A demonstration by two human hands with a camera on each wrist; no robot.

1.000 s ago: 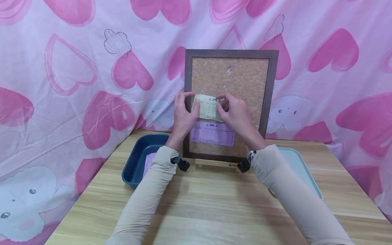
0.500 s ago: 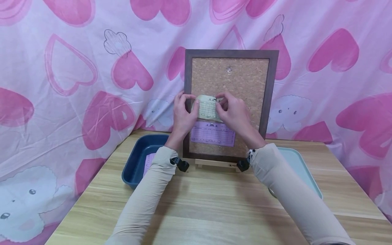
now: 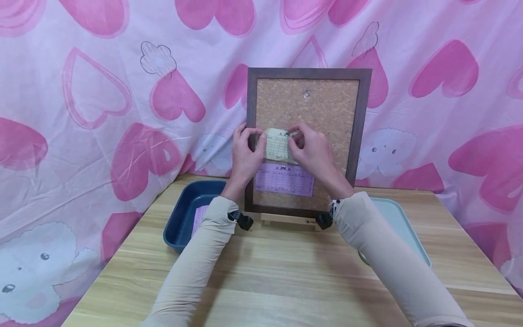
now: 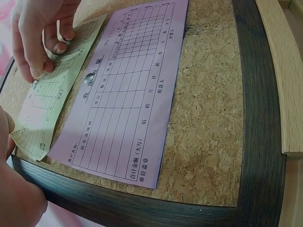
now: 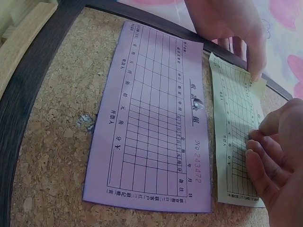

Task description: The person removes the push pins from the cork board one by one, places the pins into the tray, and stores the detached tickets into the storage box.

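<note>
A framed cork board [image 3: 327,109] stands upright on a small wooden easel [image 3: 286,218]. A pale yellow-green receipt slip [image 3: 277,145] lies against it, slightly bowed, above a purple receipt slip [image 3: 283,179] fixed with a silver pushpin [image 5: 198,103]. My left hand [image 3: 246,152] pinches the yellow-green slip's left edge, thumb in front, near the frame. With curled fingers my right hand [image 3: 313,150] is at the slip's top middle; a small pushpin [image 4: 34,82] shows at its fingertips. The fingers partly cover the slip's right side.
On the left of the wooden table [image 3: 269,281] is a dark blue tray [image 3: 173,227] with a purple slip [image 3: 199,218] inside. A pale green tray [image 3: 402,227] lies on the right, partly behind the right sleeve. One shiny pin cluster [image 3: 306,94] sits high on the cork.
The left hand has shifted slightly right along the yellow-green slip, covering more of its left edge. The right hand stays at the slip's top, nearly still.
</note>
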